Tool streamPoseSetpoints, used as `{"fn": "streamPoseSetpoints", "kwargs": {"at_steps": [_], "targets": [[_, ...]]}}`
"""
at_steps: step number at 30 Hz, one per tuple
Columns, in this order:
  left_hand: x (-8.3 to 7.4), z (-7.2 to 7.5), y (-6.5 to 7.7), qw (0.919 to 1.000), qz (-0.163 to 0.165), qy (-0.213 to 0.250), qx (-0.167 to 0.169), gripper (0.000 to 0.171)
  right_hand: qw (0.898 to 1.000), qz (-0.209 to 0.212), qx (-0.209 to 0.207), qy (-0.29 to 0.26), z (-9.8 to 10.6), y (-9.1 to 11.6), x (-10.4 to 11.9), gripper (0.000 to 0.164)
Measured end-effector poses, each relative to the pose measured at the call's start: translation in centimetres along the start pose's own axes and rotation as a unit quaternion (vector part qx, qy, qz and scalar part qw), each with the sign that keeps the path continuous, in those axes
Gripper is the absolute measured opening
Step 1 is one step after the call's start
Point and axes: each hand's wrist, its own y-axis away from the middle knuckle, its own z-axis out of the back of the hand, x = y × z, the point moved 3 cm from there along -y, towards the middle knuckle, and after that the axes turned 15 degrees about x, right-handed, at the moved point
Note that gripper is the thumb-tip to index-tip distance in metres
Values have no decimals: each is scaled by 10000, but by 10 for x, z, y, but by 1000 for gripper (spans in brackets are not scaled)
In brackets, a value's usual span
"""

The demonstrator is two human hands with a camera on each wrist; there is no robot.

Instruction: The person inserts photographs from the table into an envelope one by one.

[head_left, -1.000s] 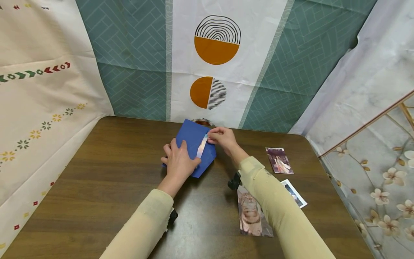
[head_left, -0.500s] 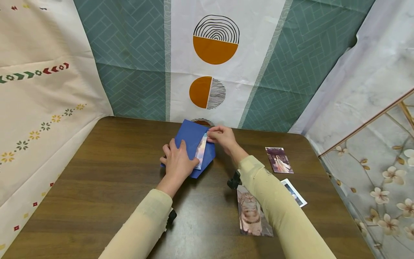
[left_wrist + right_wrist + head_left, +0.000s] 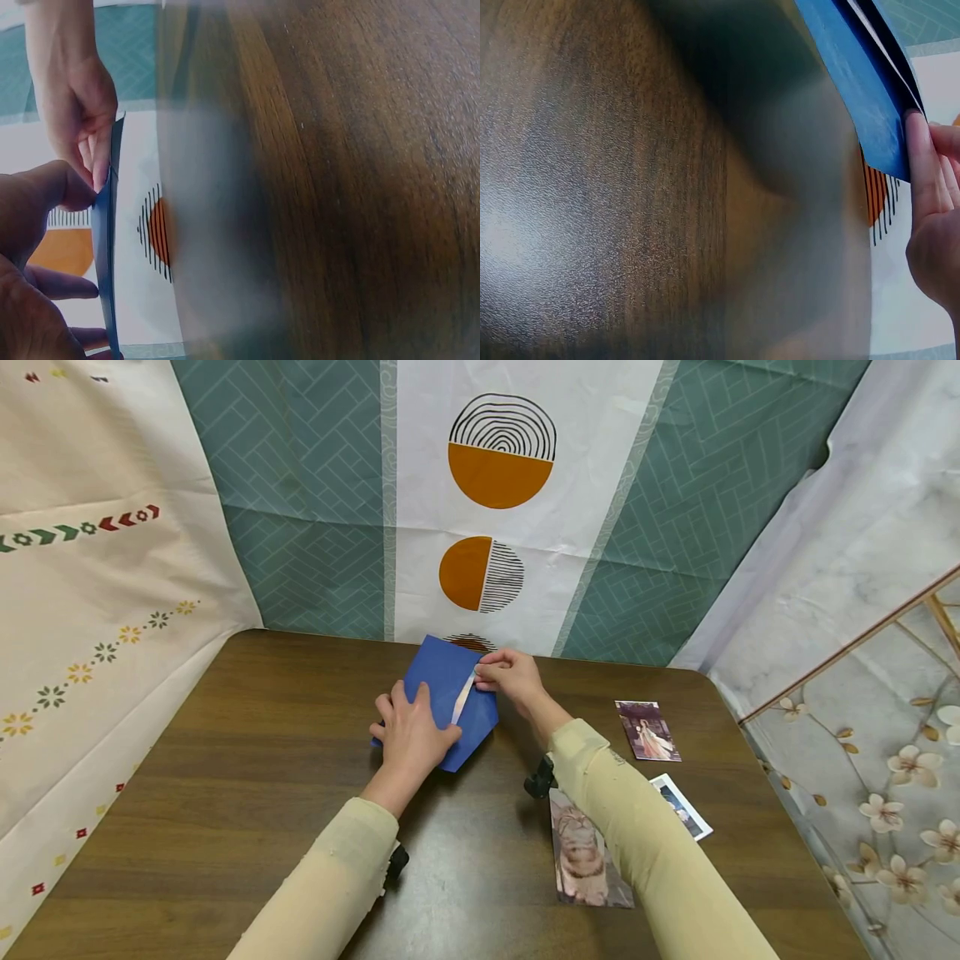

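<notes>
Gripped in the person's left hand (image 3: 414, 727), fingers spread over its face and thumb beside the opening, is a blue envelope (image 3: 442, 672), near the far edge of a brown wooden table (image 3: 277, 743). The right hand (image 3: 513, 678) pinches the upper end of a pale card (image 3: 462, 700) that shows as a slim strip in the opening; whether the envelope's edge is caught in that pinch too, I cannot tell. The left hand's hold probably steadies the envelope, leaving the right fingertips free to guide the card. Off to the right, the cat photo (image 3: 581, 852), the photo of a figure in a pale dress (image 3: 648, 731) and the white-bordered photo (image 3: 681, 807) lie on the table, perhaps set aside to keep the working spot free. Compared with half a second ago, the card's visible strip is clearly narrower, its printed picture mostly hidden, while both hands have scarcely moved.
</notes>
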Motion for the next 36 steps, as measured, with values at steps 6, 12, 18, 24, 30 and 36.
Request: {"fn": "streamPoseSetpoints", "kwargs": {"at_steps": [6, 12, 18, 24, 30, 36], "targets": [[-1, 0, 0, 10000, -7, 50, 1, 88, 9996, -47, -47, 256, 2, 2, 1, 8], [-1, -2, 0, 9999, 29, 98, -11, 87, 9997, 60, -181, -173, 0, 2, -2, 7], [-1, -3, -2, 9998, 45, 171, -43, 86, 9984, 169, -300, -446, -6, 3, -3, 9], [-2, -3, -1, 9997, 46, 234, -88, 88, 9989, 117, -281, -359, -5, 5, -1, 7], [-2, -2, -2, 9997, 85, 237, -8, 89, 9994, -207, 3, 266, 0, 9, 7, 15], [-1, -3, -3, 9996, 117, 238, 35, 90, 9988, -381, 135, 288, 2, 9, 12, 21]]}}
